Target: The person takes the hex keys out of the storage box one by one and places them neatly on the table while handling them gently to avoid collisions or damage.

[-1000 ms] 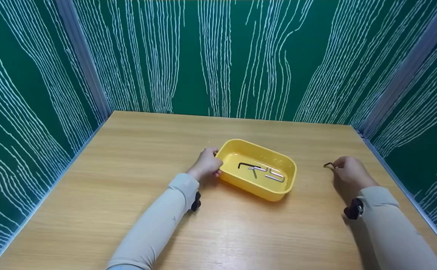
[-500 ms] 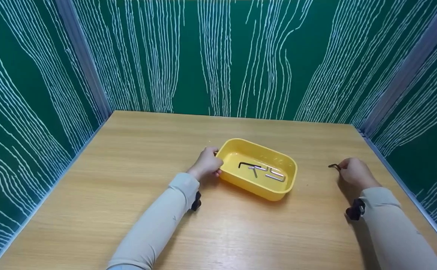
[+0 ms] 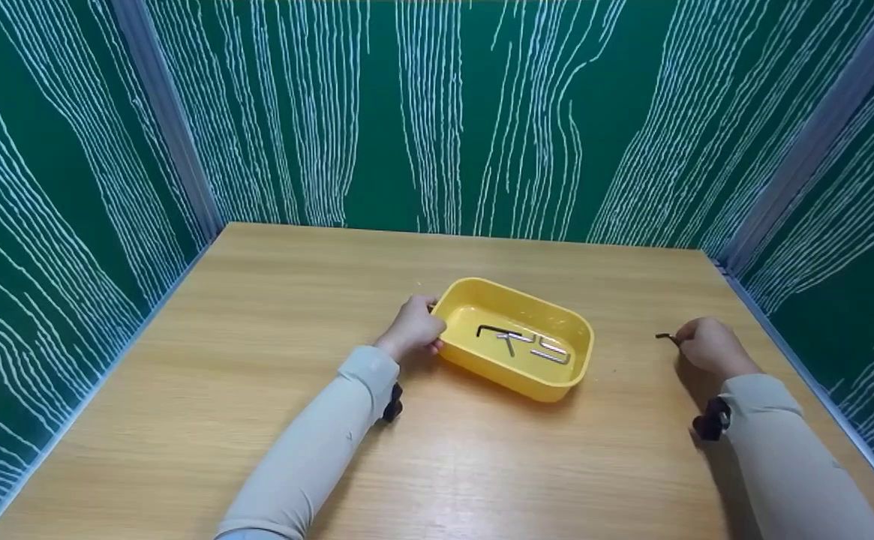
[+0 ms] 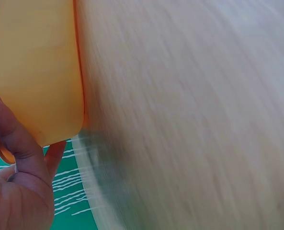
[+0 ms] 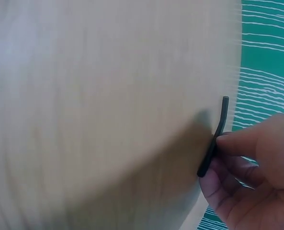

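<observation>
My left hand (image 3: 412, 326) grips the near-left end of a yellow plastic bin (image 3: 497, 373), its thumb lying along the bin (image 4: 36, 72) in the left wrist view. On the bin's floor lie a black hex key (image 3: 494, 328) and several silver hex keys (image 3: 549, 357), some crossing each other. Well to the right of the bin, my right hand (image 3: 710, 346) pinches another short black hex key (image 3: 665, 336) between thumb and fingers. Seen from the right wrist, that bent key (image 5: 221, 125) is held just above the table, with one end sticking up past the thumb.
The wooden table (image 3: 316, 277) carries the bin near its middle. Green walls with white wavy lines (image 3: 376, 112) stand at the back and on both sides, and the right wall rises close beyond my right hand.
My right hand has shifted slightly to the right, and the hex key in it has turned a little. The left hand and the bin have stayed in place.
</observation>
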Motion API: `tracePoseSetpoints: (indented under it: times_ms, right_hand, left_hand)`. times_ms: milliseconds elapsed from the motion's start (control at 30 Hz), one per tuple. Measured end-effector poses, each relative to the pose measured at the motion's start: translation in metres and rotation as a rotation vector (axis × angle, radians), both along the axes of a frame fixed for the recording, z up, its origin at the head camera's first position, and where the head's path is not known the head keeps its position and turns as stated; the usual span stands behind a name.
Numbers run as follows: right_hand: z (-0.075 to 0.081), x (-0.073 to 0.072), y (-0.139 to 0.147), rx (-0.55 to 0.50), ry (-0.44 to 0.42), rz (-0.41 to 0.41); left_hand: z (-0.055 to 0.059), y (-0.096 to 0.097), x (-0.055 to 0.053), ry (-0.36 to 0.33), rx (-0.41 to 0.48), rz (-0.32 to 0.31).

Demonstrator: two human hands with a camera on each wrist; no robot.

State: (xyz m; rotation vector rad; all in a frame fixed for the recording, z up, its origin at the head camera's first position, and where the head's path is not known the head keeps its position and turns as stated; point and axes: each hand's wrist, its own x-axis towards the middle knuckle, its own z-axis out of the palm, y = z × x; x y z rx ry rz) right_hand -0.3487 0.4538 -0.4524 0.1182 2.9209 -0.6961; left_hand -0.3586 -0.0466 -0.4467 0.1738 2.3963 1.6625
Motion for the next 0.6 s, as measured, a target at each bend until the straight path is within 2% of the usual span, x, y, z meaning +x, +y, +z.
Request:
tracePoseSetpoints:
  times_ms: [200,367,500,600]
  right_hand:
    - [0.005,0.002,0.001,-0.090,-0.068,-0.065]
    - [0.014,0.004,-0.002,-0.158,-0.105,-0.080]
    - [0.021,0.006,-0.006,-0.151,-0.091,-0.055]
    - [0.023,0.007,-0.010,-0.101,-0.045,-0.024]
  left_hand:
    - [-0.001,0.001,0.000,-0.006,-0.007,0.001]
    - [0.000,0.001,0.001,-0.012,-0.002,0.006]
    - [0.001,0.001,0.001,-0.016,-0.002,0.010]
    - [0.001,0.001,0.001,-0.021,-0.010,0.014]
